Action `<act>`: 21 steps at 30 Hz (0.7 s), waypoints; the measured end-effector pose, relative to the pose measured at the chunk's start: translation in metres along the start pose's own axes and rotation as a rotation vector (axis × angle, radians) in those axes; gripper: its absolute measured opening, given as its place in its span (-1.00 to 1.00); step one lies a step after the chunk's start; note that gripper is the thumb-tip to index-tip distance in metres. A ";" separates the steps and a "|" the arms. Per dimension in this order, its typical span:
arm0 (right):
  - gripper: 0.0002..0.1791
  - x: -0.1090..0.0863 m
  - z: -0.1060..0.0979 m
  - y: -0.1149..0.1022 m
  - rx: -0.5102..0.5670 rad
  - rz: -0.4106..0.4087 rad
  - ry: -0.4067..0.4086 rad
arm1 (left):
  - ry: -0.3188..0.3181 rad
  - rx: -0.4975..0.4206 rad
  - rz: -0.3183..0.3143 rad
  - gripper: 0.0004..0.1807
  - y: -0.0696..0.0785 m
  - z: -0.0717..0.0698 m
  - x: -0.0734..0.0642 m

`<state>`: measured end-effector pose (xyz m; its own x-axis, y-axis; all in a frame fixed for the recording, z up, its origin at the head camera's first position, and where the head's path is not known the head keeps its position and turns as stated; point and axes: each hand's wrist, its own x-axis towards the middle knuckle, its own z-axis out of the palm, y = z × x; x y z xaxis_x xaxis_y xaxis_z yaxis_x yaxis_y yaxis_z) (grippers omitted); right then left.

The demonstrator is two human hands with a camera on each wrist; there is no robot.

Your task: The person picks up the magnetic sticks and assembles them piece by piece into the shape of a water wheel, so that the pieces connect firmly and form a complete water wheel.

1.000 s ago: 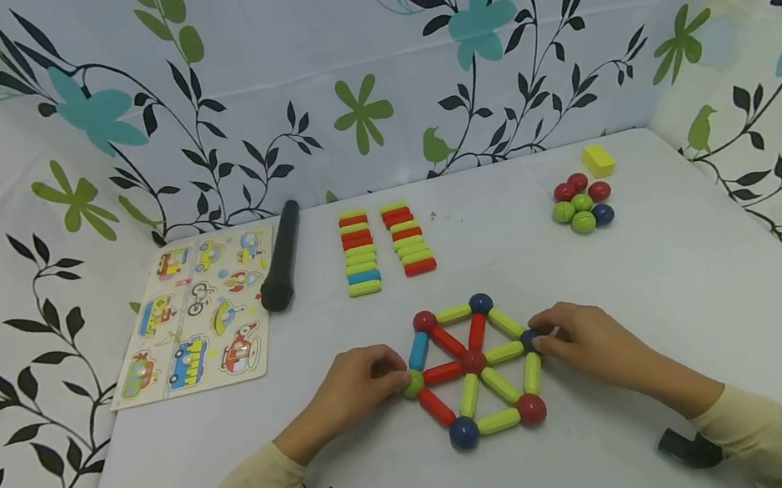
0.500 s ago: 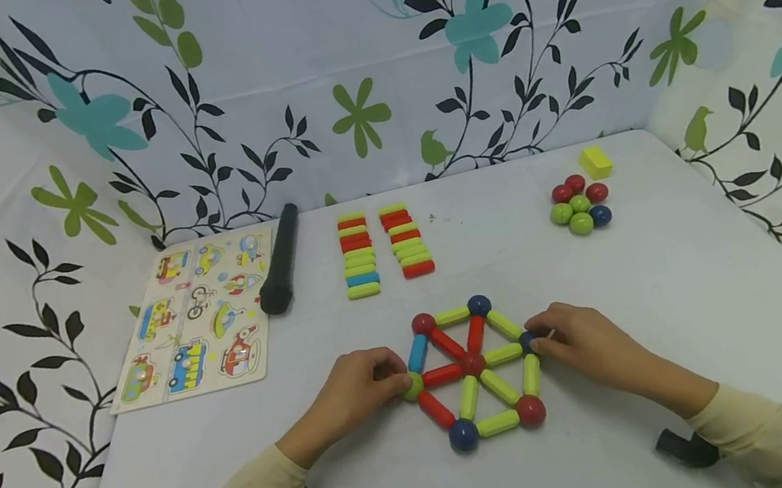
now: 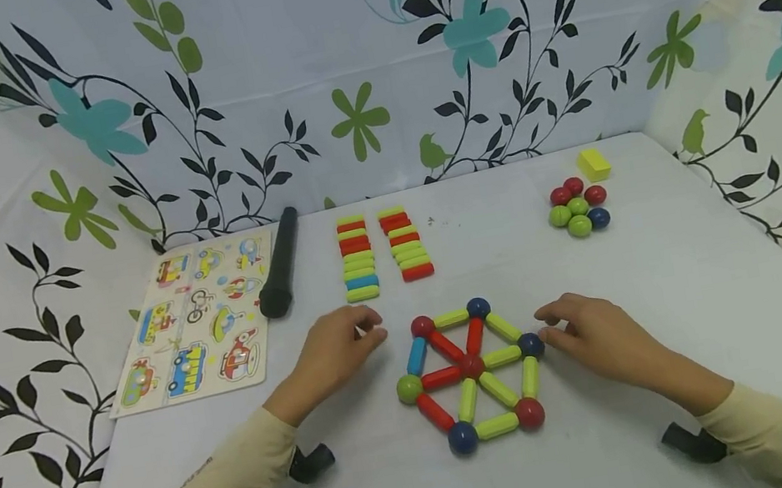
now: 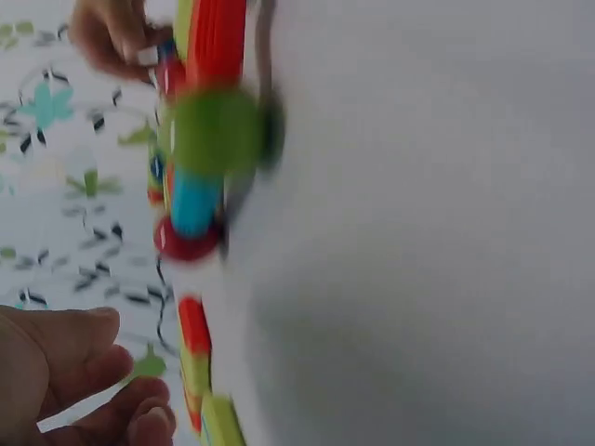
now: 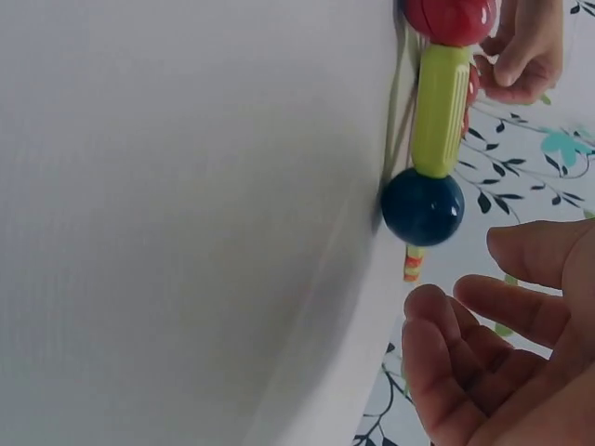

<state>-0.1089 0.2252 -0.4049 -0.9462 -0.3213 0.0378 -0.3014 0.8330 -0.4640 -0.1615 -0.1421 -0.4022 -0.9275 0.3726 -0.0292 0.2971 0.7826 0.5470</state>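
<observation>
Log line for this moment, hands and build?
left hand: empty, left of ball-and-stick hexagon | right hand: empty, beside blue ball | hexagon: rim closed, on table

This looks like a small play corner or makeshift filming booth; whether it stands in a home or elsewhere cannot be told. Creased cloth (image 3: 368,171) printed with leaves, flowers and birds walls in a white surface (image 3: 518,482) on three sides. Children's toys suggest play: a picture puzzle board (image 3: 174,344), coloured rods (image 3: 358,257) and balls (image 3: 580,227).
</observation>
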 end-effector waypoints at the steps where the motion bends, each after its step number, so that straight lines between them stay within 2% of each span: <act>1: -0.70 -0.001 -0.002 0.001 -0.007 0.003 0.010 | 0.037 0.049 -0.002 -0.78 -0.004 -0.004 0.008; 4: -0.71 -0.002 -0.004 0.003 -0.021 0.012 0.023 | 0.103 0.168 -0.023 -0.72 -0.015 -0.012 0.029; 8: -0.72 -0.005 -0.004 0.006 -0.026 0.017 0.022 | 0.062 0.255 -0.053 -0.69 -0.026 -0.015 0.046; 12: -0.74 -0.006 -0.004 0.007 -0.025 0.013 0.024 | 0.023 0.303 -0.053 -0.70 -0.033 -0.011 0.054; 21: -0.71 -0.006 0.005 0.008 -0.042 -0.076 -0.012 | 0.027 0.389 0.001 -0.83 -0.034 -0.003 0.067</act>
<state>-0.1054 0.2314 -0.4133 -0.9191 -0.3894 0.0605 -0.3770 0.8244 -0.4222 -0.2349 -0.1452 -0.4209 -0.9312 0.3645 -0.0034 0.3573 0.9147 0.1890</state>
